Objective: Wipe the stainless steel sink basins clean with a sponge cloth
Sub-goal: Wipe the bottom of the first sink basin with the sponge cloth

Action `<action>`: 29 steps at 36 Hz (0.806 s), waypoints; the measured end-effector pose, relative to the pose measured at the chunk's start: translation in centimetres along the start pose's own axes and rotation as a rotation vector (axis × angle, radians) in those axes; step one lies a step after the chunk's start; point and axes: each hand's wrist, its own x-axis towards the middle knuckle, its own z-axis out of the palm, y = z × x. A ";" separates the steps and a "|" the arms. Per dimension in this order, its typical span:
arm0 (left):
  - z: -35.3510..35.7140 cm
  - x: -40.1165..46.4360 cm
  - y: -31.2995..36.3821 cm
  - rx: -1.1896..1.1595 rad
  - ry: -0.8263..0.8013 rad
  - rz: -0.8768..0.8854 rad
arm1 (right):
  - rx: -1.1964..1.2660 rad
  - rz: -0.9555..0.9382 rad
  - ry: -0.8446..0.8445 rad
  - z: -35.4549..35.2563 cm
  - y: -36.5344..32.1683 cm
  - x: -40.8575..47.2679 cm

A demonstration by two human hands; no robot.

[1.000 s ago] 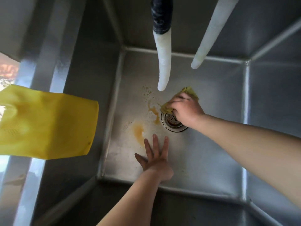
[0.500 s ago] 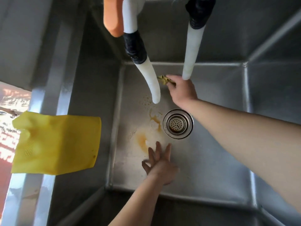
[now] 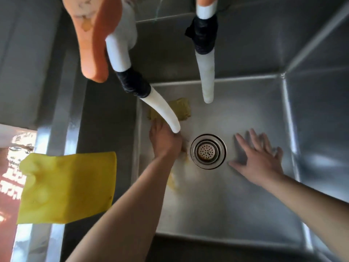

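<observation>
The steel sink basin [image 3: 236,205] fills the head view, with a round drain strainer [image 3: 208,151] in its floor. A yellow-green sponge cloth [image 3: 182,109] lies flat on the floor at the far left corner, partly hidden behind a white hose. My left hand [image 3: 164,140] lies left of the drain, its fingers stretched toward the cloth's near edge and touching it. My right hand [image 3: 260,157] rests flat on the floor right of the drain, fingers spread, holding nothing. Yellowish stains [image 3: 172,183] mark the floor beside my left forearm.
Two white hoses with black tape hang into the basin, a curved hose [image 3: 162,112] at the left and a straight hose [image 3: 206,76] further right. An orange glove [image 3: 94,35] hangs at the top left. A yellow rubber glove [image 3: 68,188] drapes over the left rim.
My right hand let go of the cloth and moved to the right of the drain, lying flat. The cloth now lies at the far left. My left hand moved up to it.
</observation>
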 end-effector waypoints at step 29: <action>1.2 4.7 -2.3 0.487 -0.276 0.176 | -0.038 0.002 -0.027 1.2 0.8 -1.5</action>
